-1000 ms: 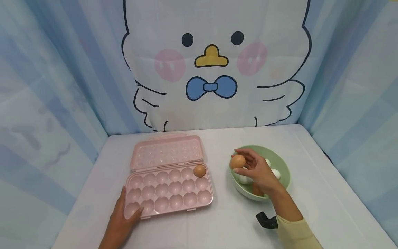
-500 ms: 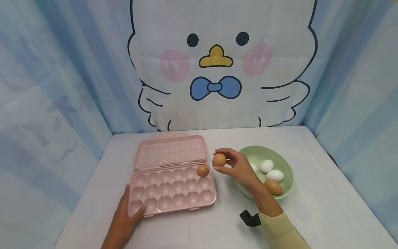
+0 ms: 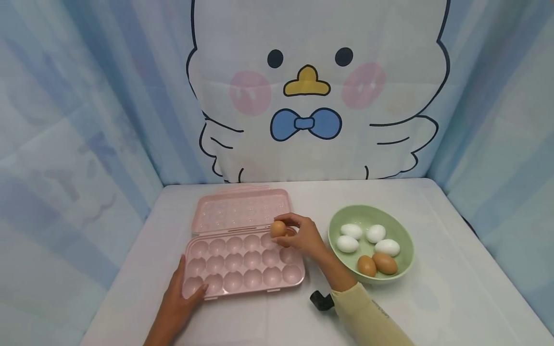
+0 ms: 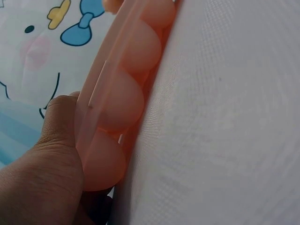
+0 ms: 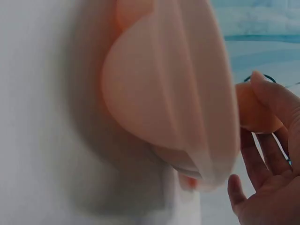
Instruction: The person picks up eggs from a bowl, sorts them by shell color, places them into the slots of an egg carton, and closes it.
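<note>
A pink egg box (image 3: pixel 225 274) lies on the table with its lid (image 3: pixel 242 209) folded back. My left hand (image 3: pixel 178 299) grips its front left corner, thumb over the rim; the left wrist view shows the thumb (image 4: pixel 61 119) on that rim. My right hand (image 3: pixel 308 240) pinches a brown egg (image 3: pixel 278 228) between thumb and fingers over the back row, near the right end. Another brown egg (image 3: pixel 287 239) sits in the back right hollow, partly hidden by that hand. From the right wrist view, the held egg (image 5: pixel 259 110) appears beyond the box's edge.
To the right stands a green bowl (image 3: pixel 404 235) holding several white eggs (image 3: pixel 375 234) and two brown eggs (image 3: pixel 384 263). A black piece (image 3: pixel 321 301) shows beside the right sleeve (image 3: pixel 368 315). Printed curtains (image 3: pixel 104 144) enclose the table (image 3: pixel 441 298).
My right hand has carried the brown egg leftward from above the bowl to over the box, uncovering the eggs in the bowl. My left hand keeps its grip on the corner.
</note>
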`<state>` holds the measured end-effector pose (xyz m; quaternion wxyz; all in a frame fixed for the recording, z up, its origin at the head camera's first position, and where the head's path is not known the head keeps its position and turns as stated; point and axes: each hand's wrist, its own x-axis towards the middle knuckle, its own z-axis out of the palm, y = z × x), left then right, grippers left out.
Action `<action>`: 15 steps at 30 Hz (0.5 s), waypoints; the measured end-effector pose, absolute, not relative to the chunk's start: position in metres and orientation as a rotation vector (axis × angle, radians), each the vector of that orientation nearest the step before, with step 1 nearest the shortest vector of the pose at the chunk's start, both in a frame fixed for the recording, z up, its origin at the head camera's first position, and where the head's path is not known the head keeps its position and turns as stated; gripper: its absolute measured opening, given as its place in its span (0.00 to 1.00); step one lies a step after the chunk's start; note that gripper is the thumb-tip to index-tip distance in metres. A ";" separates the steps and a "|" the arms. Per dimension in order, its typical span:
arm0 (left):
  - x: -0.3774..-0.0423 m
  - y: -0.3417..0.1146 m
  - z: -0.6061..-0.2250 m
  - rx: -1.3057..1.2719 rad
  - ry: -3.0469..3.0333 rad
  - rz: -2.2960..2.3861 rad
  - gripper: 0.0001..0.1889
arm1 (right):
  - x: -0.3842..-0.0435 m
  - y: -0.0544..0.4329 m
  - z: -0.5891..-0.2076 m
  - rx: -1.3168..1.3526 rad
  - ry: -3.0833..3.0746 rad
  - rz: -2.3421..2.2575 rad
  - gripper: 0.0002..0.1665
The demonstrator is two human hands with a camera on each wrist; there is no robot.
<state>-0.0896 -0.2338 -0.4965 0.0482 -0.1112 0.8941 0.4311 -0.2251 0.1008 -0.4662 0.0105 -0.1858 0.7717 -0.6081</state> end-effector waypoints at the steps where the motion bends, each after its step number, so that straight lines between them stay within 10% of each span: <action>1: -0.090 -0.234 -0.497 -0.342 2.724 1.314 0.61 | -0.226 0.099 -0.469 -0.592 2.401 -1.888 0.31; 15: -0.091 -0.234 -0.499 -0.365 2.728 1.331 0.61 | -0.232 0.085 -0.489 -0.566 2.313 -1.909 0.29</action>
